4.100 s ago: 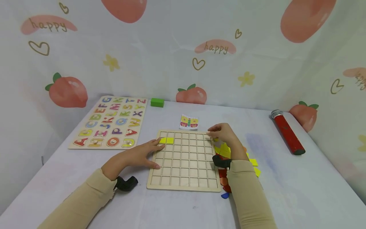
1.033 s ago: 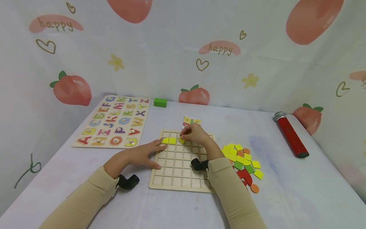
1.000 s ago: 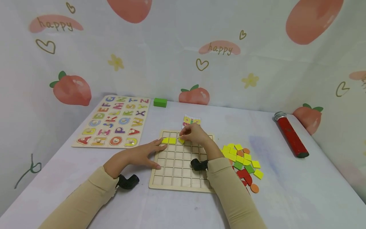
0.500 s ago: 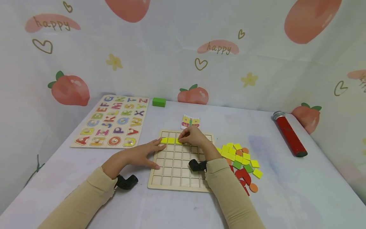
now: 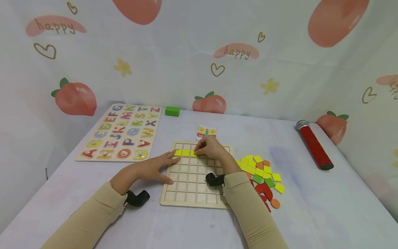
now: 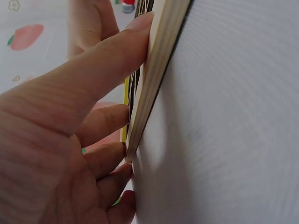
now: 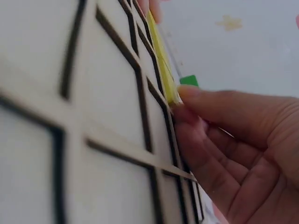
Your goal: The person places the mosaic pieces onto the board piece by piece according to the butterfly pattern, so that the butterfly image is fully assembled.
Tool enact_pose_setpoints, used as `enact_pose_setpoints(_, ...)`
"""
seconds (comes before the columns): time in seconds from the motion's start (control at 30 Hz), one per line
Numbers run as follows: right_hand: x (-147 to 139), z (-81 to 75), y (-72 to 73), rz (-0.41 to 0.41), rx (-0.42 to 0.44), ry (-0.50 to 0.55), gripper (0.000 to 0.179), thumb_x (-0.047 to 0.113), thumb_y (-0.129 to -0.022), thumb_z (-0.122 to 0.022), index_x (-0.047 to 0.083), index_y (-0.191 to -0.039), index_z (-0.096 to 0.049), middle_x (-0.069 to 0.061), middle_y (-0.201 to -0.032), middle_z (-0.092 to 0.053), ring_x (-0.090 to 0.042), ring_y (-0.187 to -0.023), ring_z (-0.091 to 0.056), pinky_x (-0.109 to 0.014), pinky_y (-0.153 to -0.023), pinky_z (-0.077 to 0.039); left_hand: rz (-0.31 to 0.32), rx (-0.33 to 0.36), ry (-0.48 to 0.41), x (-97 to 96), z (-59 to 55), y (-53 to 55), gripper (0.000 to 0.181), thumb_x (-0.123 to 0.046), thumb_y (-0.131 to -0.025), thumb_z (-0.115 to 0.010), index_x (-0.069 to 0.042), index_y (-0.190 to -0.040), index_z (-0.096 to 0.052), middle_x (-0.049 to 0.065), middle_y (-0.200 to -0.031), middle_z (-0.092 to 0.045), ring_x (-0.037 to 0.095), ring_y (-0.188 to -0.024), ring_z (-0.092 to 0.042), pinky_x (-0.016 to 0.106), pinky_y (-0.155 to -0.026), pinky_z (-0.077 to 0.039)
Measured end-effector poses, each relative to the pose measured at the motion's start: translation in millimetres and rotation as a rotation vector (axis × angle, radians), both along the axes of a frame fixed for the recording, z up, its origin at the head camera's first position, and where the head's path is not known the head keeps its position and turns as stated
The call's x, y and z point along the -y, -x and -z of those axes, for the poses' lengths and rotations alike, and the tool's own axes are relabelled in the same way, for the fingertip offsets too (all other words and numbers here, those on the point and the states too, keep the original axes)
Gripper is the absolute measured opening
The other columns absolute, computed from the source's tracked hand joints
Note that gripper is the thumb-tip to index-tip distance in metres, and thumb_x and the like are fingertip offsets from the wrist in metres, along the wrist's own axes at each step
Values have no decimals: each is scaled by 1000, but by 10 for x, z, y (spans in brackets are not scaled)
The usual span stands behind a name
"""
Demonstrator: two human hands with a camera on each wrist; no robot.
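The wooden grid board (image 5: 191,186) lies flat in the middle of the table. My left hand (image 5: 149,170) rests on its left edge with fingers spread; the left wrist view shows the thumb (image 6: 126,49) and fingertips touching the rim. In the board's second row from the back, two yellow tiles sit side by side, a left one (image 5: 178,152) and a square one (image 5: 185,153). Just right of them, my right hand (image 5: 212,149) pinches a third yellow tile (image 5: 193,153) between thumb and fingertips. The right wrist view shows this yellow tile (image 7: 170,93) low against the grid, its exact shape partly hidden.
A small picture card (image 5: 206,131) lies behind the board. Loose yellow, green, red and orange tiles (image 5: 259,172) are scattered to its right. An alphabet puzzle board (image 5: 119,135), a green block (image 5: 172,111) and a red microphone (image 5: 314,145) lie farther out.
My right hand has come from the board's right edge across to the second row with a yellow tile, and lowered it beside the other two. My left hand has stayed put.
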State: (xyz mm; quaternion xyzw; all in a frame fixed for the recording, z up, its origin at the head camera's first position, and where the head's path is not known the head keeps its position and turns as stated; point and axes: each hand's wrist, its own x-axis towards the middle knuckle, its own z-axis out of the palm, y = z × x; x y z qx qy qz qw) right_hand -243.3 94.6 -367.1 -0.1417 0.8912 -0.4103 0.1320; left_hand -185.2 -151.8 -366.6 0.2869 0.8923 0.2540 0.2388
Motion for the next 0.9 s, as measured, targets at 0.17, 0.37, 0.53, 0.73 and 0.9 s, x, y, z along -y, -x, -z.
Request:
enact_pose_setpoints(0.17, -88, -66, -8, -37, 24, 28, 11, 12, -80, -73, 3, -86, -70, -8, -86, -70, -11, -74, -60, -21, -69, -49, -5, 5, 4, 8, 11, -1, 86, -46, -77, -72, -16, -147, -31, 9, -158, -4, 31, -146, -3, 53, -116, -15)
enact_pose_setpoints(0.37, -326, -159, -61, -47, 37, 80, 16, 9, -82, -71, -1, -93, -69, -13, -92, -70, -12, -78, -61, -24, -72, -52, -10, 0, 8, 3, 16, -1, 86, -46, -77, -72, -17, -147, -31, 9, -158, -5, 31, -146, -4, 53, -116, -16)
enact_pose_setpoints(0.53, -620, -223, -123, 2, 25, 52, 20, 15, -84, -69, 0, -98, -69, -11, -96, -69, -15, -83, -60, -28, -79, -52, -11, -1, 4, -8, 9, -4, 86, -45, -76, -73, -16, -146, -32, 9, -158, -5, 31, -146, -4, 52, -116, -16)
enact_pose_setpoints(0.73, -1016, -264, -221, 53, 19, 27, 29, 18, -87, -66, -2, -107, -66, -15, -104, -67, -22, -94, -61, -41, -90, -51, -16, 0, 6, -12, -13, -16, 86, -44, -77, -73, -16, -146, -32, 9, -158, -5, 31, -146, -4, 53, -116, -16)
enact_pose_setpoints(0.9, -1330, -280, -294, 110, 26, -7, 34, 21, -88, -65, -2, -112, -63, -17, -110, -65, -22, -96, -61, -43, -94, -49, -12, -1, 15, -9, -15, -13, 86, -44, -77, -72, -16, -147, -31, 9, -158, -4, 31, -146, -4, 53, -116, -16)
